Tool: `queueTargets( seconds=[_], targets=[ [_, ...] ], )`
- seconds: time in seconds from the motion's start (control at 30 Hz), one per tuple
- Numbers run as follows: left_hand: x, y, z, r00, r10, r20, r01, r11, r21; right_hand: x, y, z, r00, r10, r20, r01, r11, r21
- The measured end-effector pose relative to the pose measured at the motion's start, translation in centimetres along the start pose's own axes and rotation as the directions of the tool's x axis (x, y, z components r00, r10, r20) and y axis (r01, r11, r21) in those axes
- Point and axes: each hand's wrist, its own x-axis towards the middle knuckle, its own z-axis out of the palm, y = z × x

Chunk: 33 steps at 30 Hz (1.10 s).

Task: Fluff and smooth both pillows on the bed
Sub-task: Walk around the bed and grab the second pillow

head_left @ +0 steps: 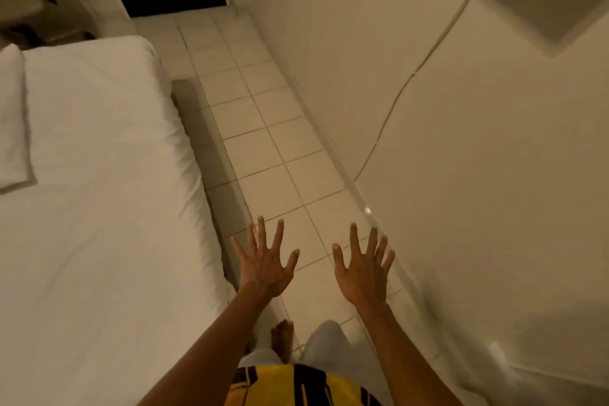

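Over the tiled floor [263,128], both arms reach straight forward from the body, bare to the elbow, backs of the hands up. Each hand is flat and empty, with all fingers spread wide: the left hand [265,262] just right of the bed's [99,208] edge, the right hand [362,269] beside it, near the base of the wall [478,175]. They sit level, apart, touching nothing. One pillow [13,119] lies far to the left of the left hand, at the frame's edge; a second one is not visible.
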Motion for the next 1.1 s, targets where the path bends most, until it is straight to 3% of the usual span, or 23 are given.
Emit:
queueTargets(
  seconds=[0.3, 0.6, 0.8, 1.1],
  targets=[
    [10.0, 1.2, -6.2, 0.960, -0.268, -0.077, 0.260, 0.960, -0.102, 17.0, -3.6, -3.6, 0.961, -0.248, 0.121, 0.258, 0.963, -0.082],
    [16.8, 0.1, -10.0, 0.882, -0.471, -0.025, 0.455, 0.864, -0.214, 29.3, -11.2, -7.0, 0.850, -0.489, 0.196, 0.517, 0.847, -0.127],
    [23.5, -3.5, -12.4, 0.879, -0.477, 0.028, 0.468, 0.848, -0.250, 36.0, -16.5, -6.5, 0.843, -0.469, 0.262, 0.519, 0.837, -0.175],
    [34.4, -12.1, -20.2, 0.887, -0.462, 0.000, 0.448, 0.861, -0.243, 45.0, -29.3, -6.6, 0.843, -0.458, 0.282, 0.513, 0.843, -0.165]
  ],
)
